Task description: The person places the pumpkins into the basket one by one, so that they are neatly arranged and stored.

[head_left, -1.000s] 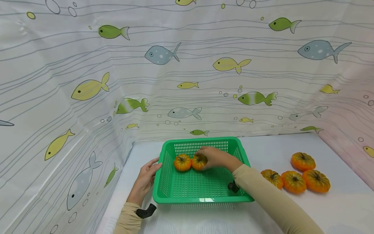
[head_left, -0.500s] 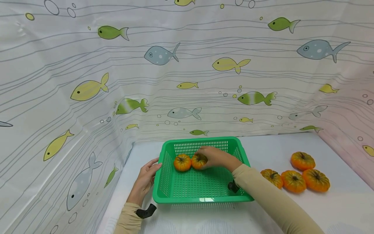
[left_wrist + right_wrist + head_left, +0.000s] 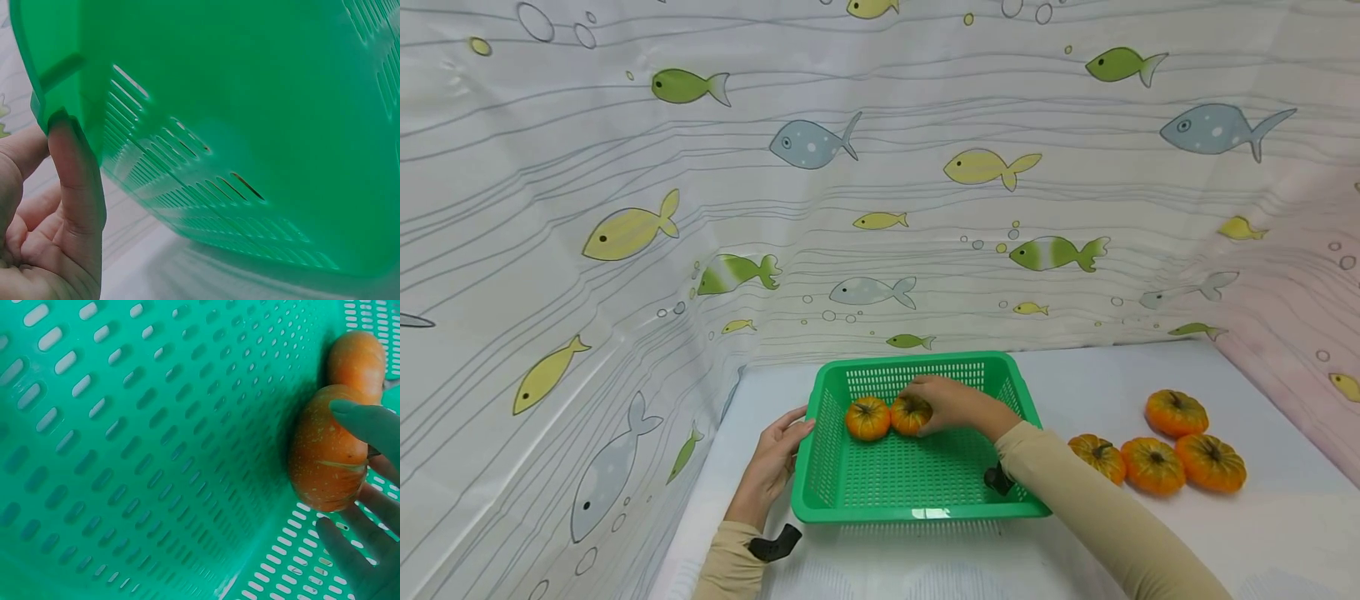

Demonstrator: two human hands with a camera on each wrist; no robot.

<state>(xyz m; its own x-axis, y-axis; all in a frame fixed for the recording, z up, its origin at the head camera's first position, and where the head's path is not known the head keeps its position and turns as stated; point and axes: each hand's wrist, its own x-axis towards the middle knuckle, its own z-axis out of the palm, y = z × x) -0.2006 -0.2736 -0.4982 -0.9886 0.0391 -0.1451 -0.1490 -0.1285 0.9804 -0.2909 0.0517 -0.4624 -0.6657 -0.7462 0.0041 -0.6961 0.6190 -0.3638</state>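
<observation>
A green plastic basket [image 3: 857, 515] with slotted walls stands on the table. My left hand [image 3: 772, 454] holds its left rim; in the left wrist view the fingertips and thumb meet at the basket edge [image 3: 69, 81]. Inside, against the far wall, two small orange pumpkins sit side by side: a left pumpkin [image 3: 867, 419] and a right pumpkin [image 3: 906, 417]. My right hand [image 3: 957, 406] reaches over the basket's right side and grips the right pumpkin [image 3: 325, 450], thumb [image 3: 369, 422] on one side and fingers round the other. The hand partly hides that pumpkin in the head view.
Several more orange pumpkins [image 3: 1153, 465] lie in a cluster on the white table [image 3: 1097, 375], right of the basket. My right forearm [image 3: 1097, 508] partly covers the nearest one. A fish-patterned sheet [image 3: 955, 217] hangs behind and along both sides.
</observation>
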